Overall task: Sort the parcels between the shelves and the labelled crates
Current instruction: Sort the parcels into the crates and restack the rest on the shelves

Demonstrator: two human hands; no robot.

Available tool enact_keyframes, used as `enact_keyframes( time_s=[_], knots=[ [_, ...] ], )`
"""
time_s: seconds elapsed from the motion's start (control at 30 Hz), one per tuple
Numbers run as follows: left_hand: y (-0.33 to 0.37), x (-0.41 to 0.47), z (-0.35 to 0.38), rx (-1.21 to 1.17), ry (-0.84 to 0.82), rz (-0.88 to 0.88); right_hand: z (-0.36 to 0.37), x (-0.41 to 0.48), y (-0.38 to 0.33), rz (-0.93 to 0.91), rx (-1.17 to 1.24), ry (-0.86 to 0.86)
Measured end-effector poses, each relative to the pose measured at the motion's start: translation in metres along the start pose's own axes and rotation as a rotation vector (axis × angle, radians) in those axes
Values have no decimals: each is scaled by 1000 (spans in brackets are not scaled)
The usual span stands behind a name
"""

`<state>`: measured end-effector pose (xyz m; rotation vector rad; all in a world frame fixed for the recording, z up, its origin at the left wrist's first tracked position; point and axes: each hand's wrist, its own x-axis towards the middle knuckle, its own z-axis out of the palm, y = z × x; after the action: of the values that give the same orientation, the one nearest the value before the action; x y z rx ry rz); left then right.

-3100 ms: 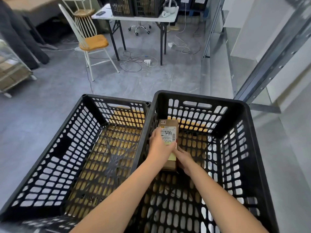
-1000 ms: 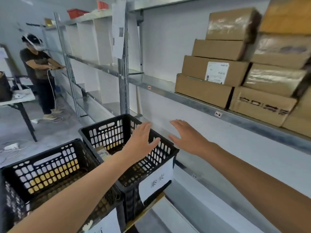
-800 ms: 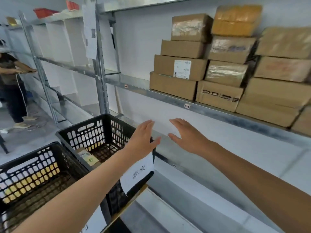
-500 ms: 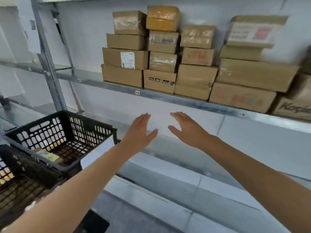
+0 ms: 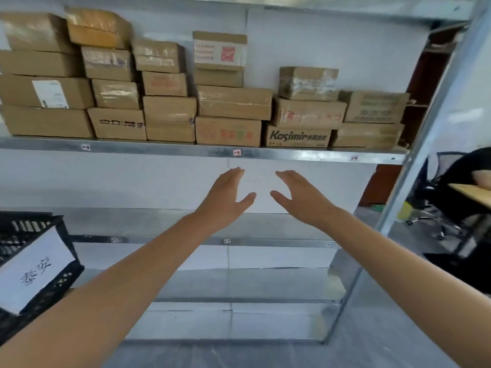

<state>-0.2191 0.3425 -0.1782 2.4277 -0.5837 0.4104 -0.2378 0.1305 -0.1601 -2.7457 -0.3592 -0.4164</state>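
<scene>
Head view: a person's left hand (image 5: 225, 197) and right hand (image 5: 299, 199) are raised side by side with palms facing, fingers (image 5: 235, 175) straight and spread, holding nothing. Stacked cardboard parcels (image 5: 228, 102) sit on the metal shelf (image 5: 186, 150) just above the fingertips, untouched. A black labelled crate (image 5: 34, 264) stands at lower left, well apart from both hands.

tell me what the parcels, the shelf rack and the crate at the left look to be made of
Parcels: brown corrugated cardboard, matte, some with glossy clear tape.
Shelf rack: looks like galvanised steel, a dull grey mottled sheen along its edges.
Crate: black perforated walls, probably moulded plastic; its label looks like plain white paper.
</scene>
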Motion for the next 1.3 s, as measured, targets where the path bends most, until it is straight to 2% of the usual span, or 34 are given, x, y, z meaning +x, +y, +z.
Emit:
enact_keyframes(
  time_s=[0.27, 0.53, 0.9, 1.13, 1.2, 1.3],
  knots=[
    [85, 65, 45, -93, -61, 169, -64, -25, 71, 153, -50, 148],
    [138, 145, 93, -208, -120, 247, -114, -11, 140, 222, -128, 247],
    [177, 265, 146, -265, -56, 340, -144, 56, 233, 235, -104, 290],
    [201, 329, 169, -266, -68, 400, -162, 112, 289, 299, 7, 324],
    [208, 341, 179, -274, -35, 387, -155, 120, 303, 367, 58, 308],
    [215, 355, 194, -264, 34, 343, -151, 133, 325, 323, 55, 327]
  ],
)
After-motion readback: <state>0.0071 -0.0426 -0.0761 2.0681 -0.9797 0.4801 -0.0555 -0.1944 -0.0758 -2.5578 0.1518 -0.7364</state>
